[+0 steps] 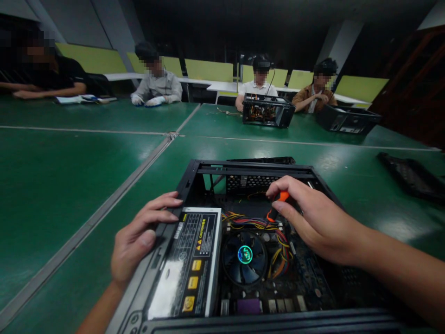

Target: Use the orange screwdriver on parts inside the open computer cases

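Observation:
An open black computer case [187, 178] lies in front of me on the table. My left hand [141, 236] rests on the case's left edge with its fingers apart, beside the labelled power supply [205, 241]. Over the motherboard [306, 269], my right hand [314, 218] grips a screwdriver with an orange and black handle [274, 211]. Its handle points down toward the bundled coloured wires [250, 221]; the tip is hidden. Below those wires sits a round black CPU fan [245, 257] with a shiny centre sticker.
Green tables [86, 185] with grey edge strips surround the case. A black panel [413, 178] lies at the right. Across the table, several people sit; two computer cases, one open [267, 111] and one dark [347, 119], stand before them. Papers [83, 99] lie at the far left.

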`<state>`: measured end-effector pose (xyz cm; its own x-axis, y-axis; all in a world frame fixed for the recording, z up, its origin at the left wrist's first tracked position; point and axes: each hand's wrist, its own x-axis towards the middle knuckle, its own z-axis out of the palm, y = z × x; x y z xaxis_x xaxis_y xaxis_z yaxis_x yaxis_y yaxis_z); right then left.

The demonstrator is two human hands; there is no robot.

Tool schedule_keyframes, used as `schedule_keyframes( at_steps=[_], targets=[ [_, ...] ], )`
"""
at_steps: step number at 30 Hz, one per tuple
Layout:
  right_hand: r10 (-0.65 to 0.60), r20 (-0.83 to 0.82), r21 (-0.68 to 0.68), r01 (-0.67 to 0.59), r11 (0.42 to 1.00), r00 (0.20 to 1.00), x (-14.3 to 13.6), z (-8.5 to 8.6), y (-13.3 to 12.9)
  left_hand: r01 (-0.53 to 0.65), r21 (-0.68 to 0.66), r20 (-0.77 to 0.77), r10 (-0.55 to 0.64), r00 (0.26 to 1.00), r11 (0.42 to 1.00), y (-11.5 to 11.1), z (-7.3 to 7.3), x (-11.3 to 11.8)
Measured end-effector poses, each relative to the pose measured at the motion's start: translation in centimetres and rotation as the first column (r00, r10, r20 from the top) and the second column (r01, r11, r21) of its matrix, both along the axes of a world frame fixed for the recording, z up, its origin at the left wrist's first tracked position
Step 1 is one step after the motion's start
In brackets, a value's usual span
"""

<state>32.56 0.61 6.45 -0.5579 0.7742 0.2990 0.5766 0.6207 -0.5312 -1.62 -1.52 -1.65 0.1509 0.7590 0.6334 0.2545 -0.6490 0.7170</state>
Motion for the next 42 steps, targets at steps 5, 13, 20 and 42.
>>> schedule_keyframes(
  at_steps=[5, 13, 20, 42],
  targets=[
    [0.015, 0.000, 0.006, -0.015, 1.000, 1.000, -0.2, -0.4, 0.1, -0.005, 0.002, -0.009, 0.005, 1.000, 1.000, -0.1, 0.1, 0.1],
    [0.055, 0.014, -0.003, -0.055, 0.998, 0.998, -0.1, 0.2, -0.2, -0.032, -0.019, -0.004, 0.032, 0.999, 0.999, -0.3, 0.1, 0.0],
    [0.056, 0.023, 0.104, -0.059, 0.993, 0.998, -0.4, 0.4, 0.7, -0.037, -0.035, 0.010, 0.037, 0.999, 0.999, -0.5, 0.0, 0.0],
    [0.122, 0.099, 0.010, -0.124, 0.992, 0.988, 2.6, 2.8, -5.6, -0.049, -0.025, 0.016, 0.049, 0.999, 0.998, -0.2, -0.2, 0.2]
  ],
)
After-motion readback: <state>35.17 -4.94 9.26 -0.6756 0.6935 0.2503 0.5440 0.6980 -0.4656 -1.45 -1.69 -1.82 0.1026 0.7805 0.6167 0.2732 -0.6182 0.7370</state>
